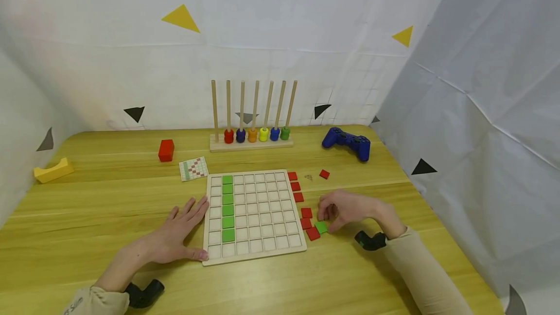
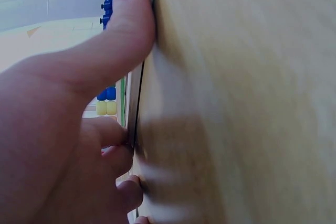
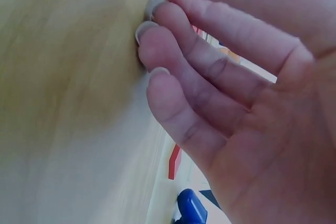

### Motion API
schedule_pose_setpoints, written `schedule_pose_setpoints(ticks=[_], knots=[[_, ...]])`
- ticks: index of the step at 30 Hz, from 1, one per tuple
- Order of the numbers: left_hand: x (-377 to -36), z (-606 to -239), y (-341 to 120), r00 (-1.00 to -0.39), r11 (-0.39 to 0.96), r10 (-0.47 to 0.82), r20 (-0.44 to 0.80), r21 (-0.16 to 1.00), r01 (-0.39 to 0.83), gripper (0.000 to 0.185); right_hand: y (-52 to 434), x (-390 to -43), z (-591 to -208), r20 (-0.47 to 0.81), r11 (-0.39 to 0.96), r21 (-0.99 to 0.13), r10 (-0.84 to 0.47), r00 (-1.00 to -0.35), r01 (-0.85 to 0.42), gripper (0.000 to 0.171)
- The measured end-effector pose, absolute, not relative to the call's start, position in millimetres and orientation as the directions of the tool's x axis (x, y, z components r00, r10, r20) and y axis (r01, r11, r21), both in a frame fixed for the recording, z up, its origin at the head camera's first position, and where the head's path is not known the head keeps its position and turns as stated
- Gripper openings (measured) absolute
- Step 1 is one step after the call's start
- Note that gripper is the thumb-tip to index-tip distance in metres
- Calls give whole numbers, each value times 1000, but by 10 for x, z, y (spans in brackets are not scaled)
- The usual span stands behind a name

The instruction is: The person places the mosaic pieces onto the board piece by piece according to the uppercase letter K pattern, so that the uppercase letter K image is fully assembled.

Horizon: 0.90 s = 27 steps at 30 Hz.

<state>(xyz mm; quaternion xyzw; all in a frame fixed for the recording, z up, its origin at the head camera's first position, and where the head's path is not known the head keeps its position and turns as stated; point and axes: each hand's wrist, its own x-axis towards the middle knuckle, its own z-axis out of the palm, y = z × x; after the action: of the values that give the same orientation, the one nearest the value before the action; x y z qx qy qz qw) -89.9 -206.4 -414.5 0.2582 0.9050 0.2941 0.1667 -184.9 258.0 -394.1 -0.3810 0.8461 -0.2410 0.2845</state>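
A wooden grid board (image 1: 253, 253) lies on the table with a column of several green tiles (image 1: 228, 210) in its second column from the left. My left hand (image 1: 172, 239) rests at the board's left edge, fingers spread, the thumb (image 2: 126, 30) against the frame's near corner. To the right of the board, my right hand (image 1: 350, 208) pinches a loose green tile (image 1: 321, 227) between thumb and index finger, low at the table. The other fingers (image 3: 165, 95) are bent over the tabletop. Red tiles (image 1: 312, 233) lie beside that green one.
A pattern card (image 1: 193, 169) lies beyond the board's left corner. Behind stands a peg rack (image 1: 251, 146) with coloured beads. A blue game controller (image 1: 347, 142) is at the back right, a red block (image 1: 166, 150) and a yellow arch piece (image 1: 54, 171) at the left.
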Motion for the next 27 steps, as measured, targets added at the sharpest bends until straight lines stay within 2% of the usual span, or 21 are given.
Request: schedule_pose_setpoints(ticks=[9,27], knots=[[-895,-4124,-2048,-807,681,572,-149,634,366,115,2594,-1862,-3904,-279,629,-590,-747,-603,-506,26],[-904,-4137,-2054,-808,687,571,-146,623,374,116,2572,-1875,-3933,-242,631,-563,-744,-623,-534,18]])
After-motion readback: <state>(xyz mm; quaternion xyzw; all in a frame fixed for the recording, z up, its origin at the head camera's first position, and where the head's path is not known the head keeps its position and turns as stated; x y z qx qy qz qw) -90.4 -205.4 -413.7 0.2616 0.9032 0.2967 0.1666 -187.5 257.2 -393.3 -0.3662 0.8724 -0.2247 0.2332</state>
